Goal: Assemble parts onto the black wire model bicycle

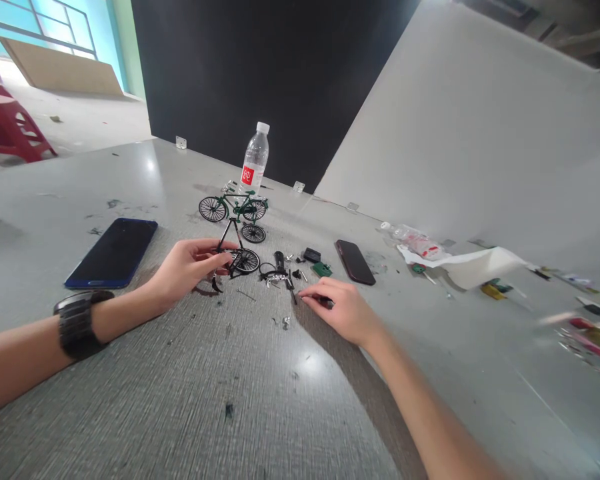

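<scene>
**Small bicycle model half built, loose parts spread beside it**

Just in front of the finished green model bicycle (pixel 233 207), which stood before a water bottle (pixel 255 159), the left hand (pixel 187 267) held a partly built black model bicycle (pixel 236 255) by its frame, fingers closed lightly around the thin tubes, one wheel resting on the grey table (pixel 190 400). Right of that black frame lay a scatter of small parts (pixel 285 270), and the right hand (pixel 341 308) rested on the table beside them, fingertips pinched narrow on a slim dark piece, possibly a small tool.

Judging by this, the step in hand was assembly: picking a piece to fit onto the frame. The next move would call for steady fingers and careful alignment, since the pieces were tiny and the frame light enough to tip.

Left of the black frame lay a blue phone (pixel 113 253); right of the parts lay a dark phone (pixel 355 261). Farther right, wrappers and coloured bits were blurred beyond telling. What the right fingers held was mostly hidden under the hand, and both arms were cut off by the picture's edge.
</scene>
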A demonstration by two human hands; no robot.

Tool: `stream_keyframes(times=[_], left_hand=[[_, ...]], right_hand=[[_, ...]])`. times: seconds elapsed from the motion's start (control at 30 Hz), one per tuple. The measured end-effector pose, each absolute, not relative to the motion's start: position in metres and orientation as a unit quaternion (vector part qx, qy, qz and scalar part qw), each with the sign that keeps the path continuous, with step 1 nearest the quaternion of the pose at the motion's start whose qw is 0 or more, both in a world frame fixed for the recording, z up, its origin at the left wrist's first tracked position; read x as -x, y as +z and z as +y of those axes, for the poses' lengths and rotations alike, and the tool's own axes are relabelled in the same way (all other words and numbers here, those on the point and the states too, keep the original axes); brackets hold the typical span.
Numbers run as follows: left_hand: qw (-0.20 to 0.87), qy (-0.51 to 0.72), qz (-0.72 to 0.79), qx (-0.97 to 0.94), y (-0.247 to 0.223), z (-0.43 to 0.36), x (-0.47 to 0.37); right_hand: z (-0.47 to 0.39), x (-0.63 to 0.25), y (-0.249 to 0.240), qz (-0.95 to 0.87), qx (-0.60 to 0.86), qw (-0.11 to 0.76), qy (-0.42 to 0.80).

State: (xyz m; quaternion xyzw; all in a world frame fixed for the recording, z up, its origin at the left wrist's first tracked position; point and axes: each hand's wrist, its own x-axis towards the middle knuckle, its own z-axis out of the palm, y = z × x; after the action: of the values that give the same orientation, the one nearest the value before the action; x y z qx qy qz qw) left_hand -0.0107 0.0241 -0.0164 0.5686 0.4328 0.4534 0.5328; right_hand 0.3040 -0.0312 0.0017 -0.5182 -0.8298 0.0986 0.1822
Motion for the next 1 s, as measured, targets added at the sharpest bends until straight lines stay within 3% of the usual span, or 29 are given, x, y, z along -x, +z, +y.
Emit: stream_keyframes(times=[1.0], left_hand=[[0.441, 0.336, 0.439, -0.707, -0.006, 0.011, 0.010]], right_hand=[[-0.035, -0.290, -0.003, -0.803, 0.551, 0.181, 0.139]])
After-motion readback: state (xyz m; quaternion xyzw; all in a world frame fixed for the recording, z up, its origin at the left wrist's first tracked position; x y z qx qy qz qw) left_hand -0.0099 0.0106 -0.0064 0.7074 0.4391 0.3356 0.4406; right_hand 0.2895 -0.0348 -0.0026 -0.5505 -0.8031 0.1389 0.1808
